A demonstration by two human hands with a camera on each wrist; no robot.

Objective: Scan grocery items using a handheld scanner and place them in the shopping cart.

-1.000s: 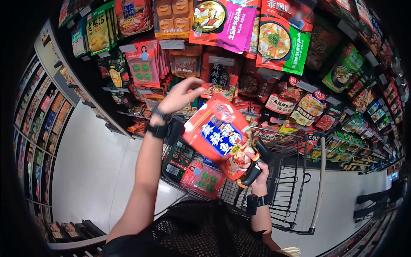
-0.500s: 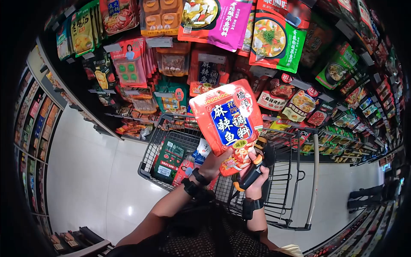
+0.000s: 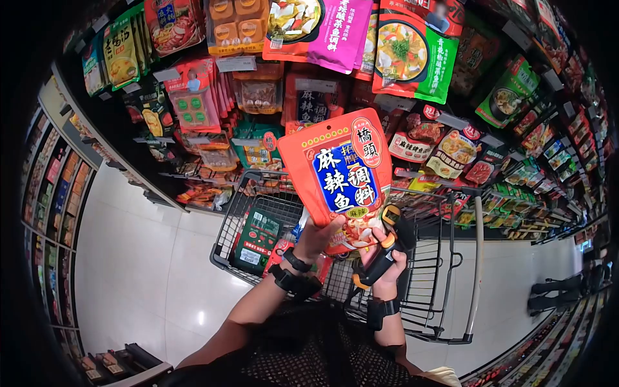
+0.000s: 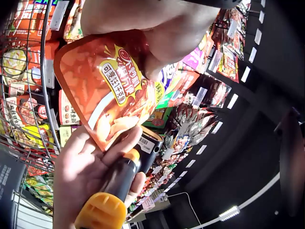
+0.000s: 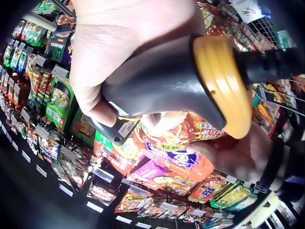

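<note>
In a shop aisle, before a wall of hanging sachets (image 3: 335,39) and above a wire shopping cart (image 3: 478,258):

1. Red seasoning pouch (image 3: 336,177). Held upright and slightly tilted over the cart basket. Printed face with blue panel and white characters turned toward the head camera. Lower edge caught between both hands, top edge reaching up in front of the shelf goods. Glossy and creased in the left wrist view, with food pictured near the bottom corner.

2. Left hand (image 3: 316,237). Closed on the pouch at its lower left corner, thumb across the front and fingers curled behind. Dark band and watch at the wrist.

3. Right hand (image 3: 389,263). Wrapped tight round the grip of a handheld scanner (image 3: 382,248), fingertips reaching past it to touch the pouch's lower right corner. Dark band at the wrist.

4. Scanner. Black body with orange trim and orange butt cap, barcode label on the head. Head pointing up, just beside the pouch's right edge.

5. Cart contents, below the pouch: green packet (image 3: 256,237) lying flat, with a red and pink packet beside it, mostly hidden by the left wrist.

6. Surroundings: pale glossy floor (image 3: 142,258), further stocked shelving (image 3: 51,168) along the left, and more sachets on pegs running off to the right.
</note>
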